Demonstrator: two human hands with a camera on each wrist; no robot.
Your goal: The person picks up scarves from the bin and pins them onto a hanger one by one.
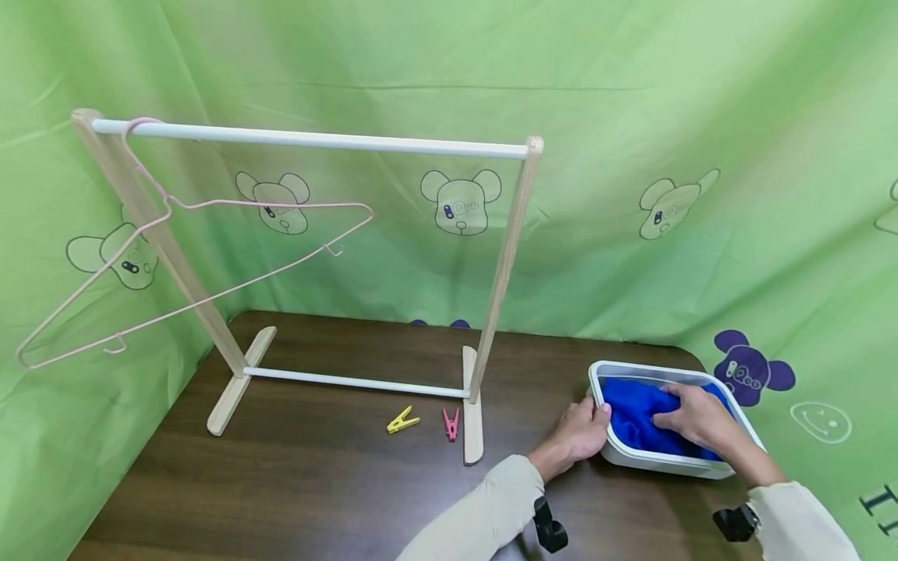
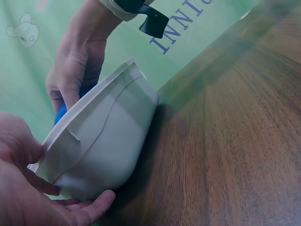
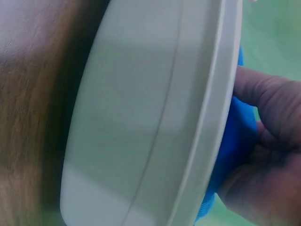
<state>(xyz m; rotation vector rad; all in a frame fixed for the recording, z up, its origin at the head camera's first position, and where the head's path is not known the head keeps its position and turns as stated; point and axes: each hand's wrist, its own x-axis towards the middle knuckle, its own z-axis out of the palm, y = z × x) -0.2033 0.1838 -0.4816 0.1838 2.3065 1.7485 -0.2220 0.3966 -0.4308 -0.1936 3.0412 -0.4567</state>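
Observation:
A white plastic tub (image 1: 659, 463) stands on the table at the right, with a crumpled blue cloth (image 1: 634, 407) inside. My left hand (image 1: 578, 432) grips the tub's left end. In the left wrist view its thumb is at the rim and its fingers reach beneath the tub's wall (image 2: 110, 136). My right hand (image 1: 698, 419) reaches into the tub from above and pinches the cloth between thumb and fingers. The right wrist view has the blue cloth (image 3: 235, 136) bunched against that hand, its lower part hidden behind the tub's side (image 3: 127, 117).
A wooden rack with a white top bar (image 1: 316, 140) stands at the left. A pink hanger (image 1: 273, 204) hangs from its left end. One yellow clothespin (image 1: 403, 421) and one pink clothespin (image 1: 450, 425) lie near its right foot (image 1: 473, 436). Green printed curtain (image 1: 596, 156) surrounds the table.

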